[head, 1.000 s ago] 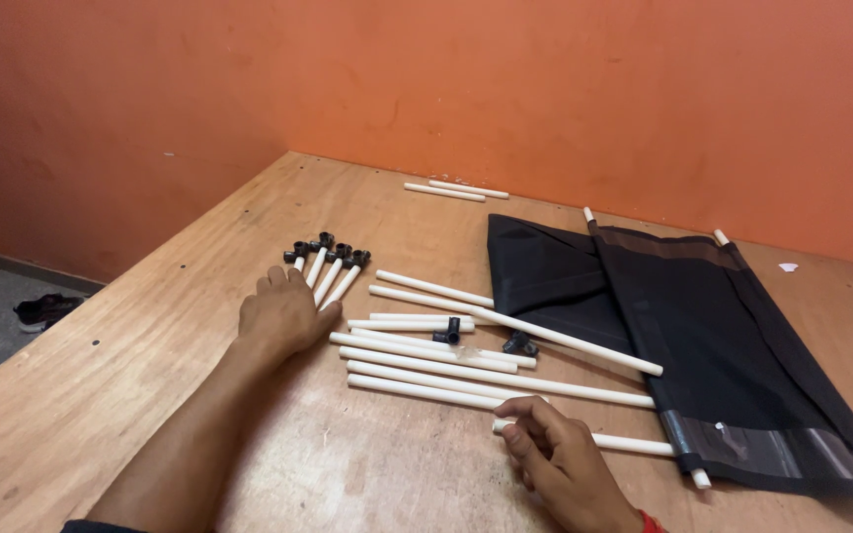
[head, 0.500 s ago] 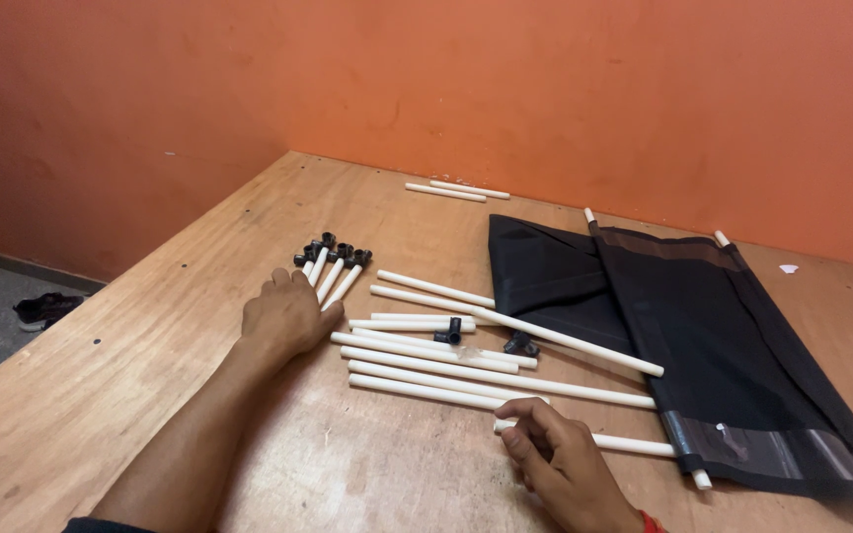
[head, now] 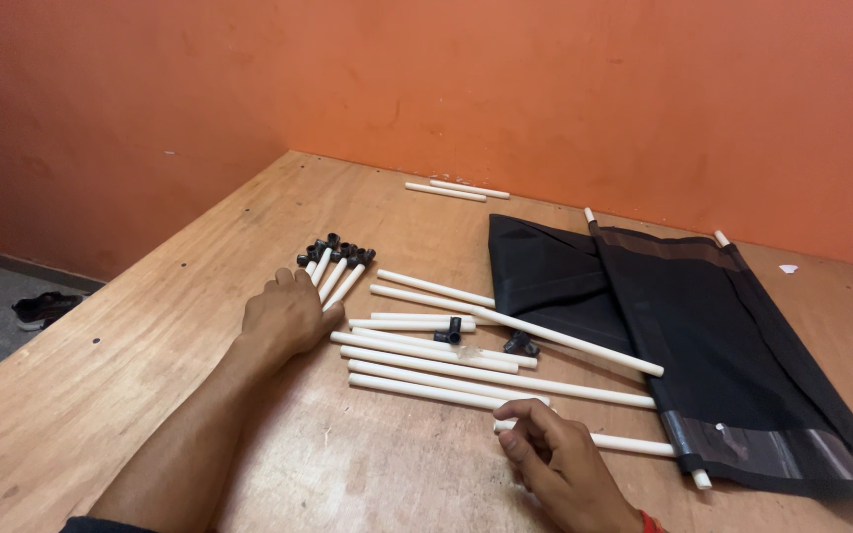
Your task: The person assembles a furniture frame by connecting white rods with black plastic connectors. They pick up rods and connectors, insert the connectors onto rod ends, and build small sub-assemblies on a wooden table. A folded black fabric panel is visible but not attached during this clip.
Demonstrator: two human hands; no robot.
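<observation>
Plywood desk in an orange-walled corner. Left hand rests flat, fingers together, on short black-capped rods. Right hand pinches a white rod at 6 o'clock; black fabric at 3 o'clock.

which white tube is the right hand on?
The nearest one, the white tube running into the black fabric hem. The right hand pinches its free end; the other long tubes lie untouched farther away.

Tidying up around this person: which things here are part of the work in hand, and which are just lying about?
In hand:
left hand on short rods with black connectors
right hand on long white rod

Lying about:
black fabric panels
two far rods
shoe
</observation>
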